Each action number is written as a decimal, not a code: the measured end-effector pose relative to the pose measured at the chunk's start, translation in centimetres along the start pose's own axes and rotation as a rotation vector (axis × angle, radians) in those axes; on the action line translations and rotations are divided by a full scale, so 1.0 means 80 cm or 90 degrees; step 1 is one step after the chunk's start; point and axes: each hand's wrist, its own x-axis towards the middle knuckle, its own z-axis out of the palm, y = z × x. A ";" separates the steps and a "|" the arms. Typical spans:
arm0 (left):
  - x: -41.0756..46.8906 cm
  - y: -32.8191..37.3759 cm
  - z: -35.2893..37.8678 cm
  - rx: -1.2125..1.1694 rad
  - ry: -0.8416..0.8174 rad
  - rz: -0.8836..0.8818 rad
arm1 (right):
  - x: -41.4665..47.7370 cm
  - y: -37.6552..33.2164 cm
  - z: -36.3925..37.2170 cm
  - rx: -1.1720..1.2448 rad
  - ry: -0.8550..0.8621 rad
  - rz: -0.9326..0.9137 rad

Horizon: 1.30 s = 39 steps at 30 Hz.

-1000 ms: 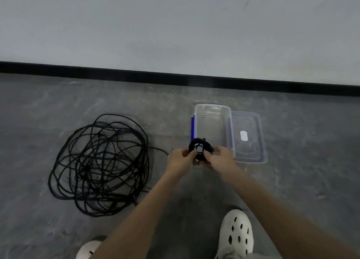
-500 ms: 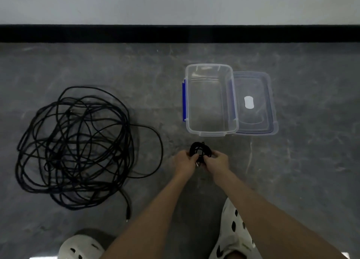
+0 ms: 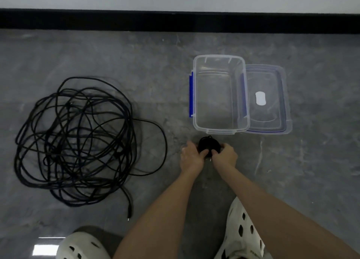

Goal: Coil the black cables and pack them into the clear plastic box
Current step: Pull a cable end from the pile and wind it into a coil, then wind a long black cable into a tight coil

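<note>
Gripping a small coil of black cable (image 3: 209, 145) between them, the left hand (image 3: 191, 157) and the right hand (image 3: 225, 157) meet low over the grey floor (image 3: 311, 171), just near of the clear plastic box. Both hands have their fingers curled around the coil, thumbs pressed onto its near edge, so each hand is closed on it from its own side. A short end of cable sticks up from the far rim of the coil. Whether the coil touches the floor cannot be told.

The clear plastic box (image 3: 221, 131) stands open just far of the hands, with nothing visible inside and a blue clip along its left wall. Its lid (image 3: 269, 124) lies flat against the right side of the box, a white label at its middle.

Well to the left, a large loose tangle of black cable (image 3: 74, 138) sprawls on the floor, one wide loop reaching right toward the hands and one end trailing near, toward the white shoes (image 3: 241, 235) at the bottom edge. A black baseboard (image 3: 175, 21) runs along the far wall.
</note>
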 end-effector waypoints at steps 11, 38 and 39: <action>0.015 0.001 0.006 0.053 0.031 -0.029 | 0.026 0.000 0.009 -0.028 0.029 -0.005; -0.057 -0.056 -0.135 0.156 0.283 0.145 | -0.105 -0.099 0.047 -0.181 -0.026 -0.469; -0.056 -0.064 -0.149 0.170 0.291 0.145 | -0.115 -0.113 0.056 -0.191 -0.037 -0.497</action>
